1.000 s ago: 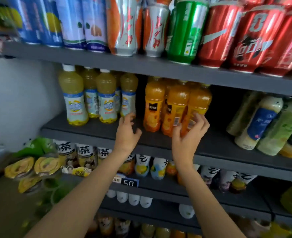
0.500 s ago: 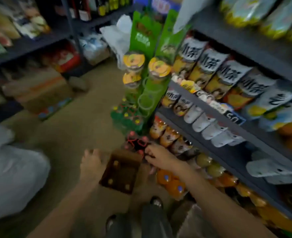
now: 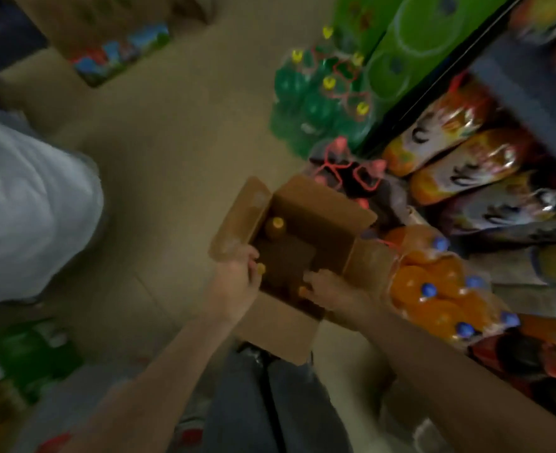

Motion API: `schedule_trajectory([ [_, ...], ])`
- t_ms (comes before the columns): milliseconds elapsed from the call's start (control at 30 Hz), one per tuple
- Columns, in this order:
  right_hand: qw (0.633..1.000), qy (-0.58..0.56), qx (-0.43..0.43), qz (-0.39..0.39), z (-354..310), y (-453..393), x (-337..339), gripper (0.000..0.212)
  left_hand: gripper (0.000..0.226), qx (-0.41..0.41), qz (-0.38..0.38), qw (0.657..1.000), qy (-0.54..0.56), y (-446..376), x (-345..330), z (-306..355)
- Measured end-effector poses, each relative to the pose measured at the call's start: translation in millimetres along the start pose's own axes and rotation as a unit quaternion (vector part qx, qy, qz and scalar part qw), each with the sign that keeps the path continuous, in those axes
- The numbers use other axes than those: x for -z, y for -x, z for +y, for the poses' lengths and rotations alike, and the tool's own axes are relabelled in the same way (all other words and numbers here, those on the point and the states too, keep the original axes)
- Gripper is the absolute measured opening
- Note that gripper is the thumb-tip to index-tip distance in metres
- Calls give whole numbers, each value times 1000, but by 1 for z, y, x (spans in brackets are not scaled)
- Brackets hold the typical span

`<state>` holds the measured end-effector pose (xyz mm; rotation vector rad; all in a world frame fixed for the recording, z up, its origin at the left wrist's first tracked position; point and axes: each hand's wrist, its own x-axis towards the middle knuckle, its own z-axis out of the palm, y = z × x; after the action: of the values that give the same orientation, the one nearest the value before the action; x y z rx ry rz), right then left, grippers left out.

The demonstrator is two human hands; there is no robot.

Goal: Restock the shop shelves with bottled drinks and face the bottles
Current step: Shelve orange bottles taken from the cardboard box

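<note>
Person is looking straight down at an open cardboard box [image 3: 316, 217] sitting on the floor [image 3: 159, 158] just in front of their feet, flaps folded out.

Left hand [image 3: 237, 282] is reaching into the box at its near-left corner, fingers curled over an orange bottle cap [image 3: 261, 268]; looks like it's gripping that bottle's top, tho blur makes the exact hold hard to read. Right hand [image 3: 325, 289] is reaching into the near-right part of the box, fingers down beside another orange cap [image 3: 302, 291]; can't tell whether it's closed on the bottle or just touching it.

A third orange-capped bottle [image 3: 275, 227] is standing upright at the far-left inside of the box, apart from both hands. Rest of the box interior is dark.

Right of the box, touching its side flap, a shrink-wrapped pack of orange drinks w/ blue caps [image 3: 433, 289] is lying on the floor. Beyond the box, a pack of dark bottles w/ red caps [image 3: 352, 178], and further back a pack of green bottles w/ yellow caps [image 3: 322, 96]. Upper right, bottom shelf w/ orange-and-white labelled bottles [image 3: 450, 142] seen at an angle.

Person's jeans [image 3: 270, 403] are showing at bottom centre. A large white sack [image 3: 25, 207] is sitting on the floor at left. Whole view is motion-blurred.
</note>
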<state>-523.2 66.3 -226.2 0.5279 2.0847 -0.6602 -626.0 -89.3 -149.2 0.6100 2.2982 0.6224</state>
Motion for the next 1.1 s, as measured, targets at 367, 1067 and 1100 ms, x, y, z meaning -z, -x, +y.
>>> schedule_trajectory([
  [367, 975, 213, -40, 56, 10, -119, -70, 36, 24, -85, 88, 992, 15, -36, -99, -78],
  [1067, 974, -191, 59, 104, -19, -70, -16, 39, 68, 35, 188, 968, 164, -44, 31, -29],
  [1100, 980, -168, 66, 79, -23, -88, -29, 46, 69, 39, 186, 972, 138, -51, 28, -37],
])
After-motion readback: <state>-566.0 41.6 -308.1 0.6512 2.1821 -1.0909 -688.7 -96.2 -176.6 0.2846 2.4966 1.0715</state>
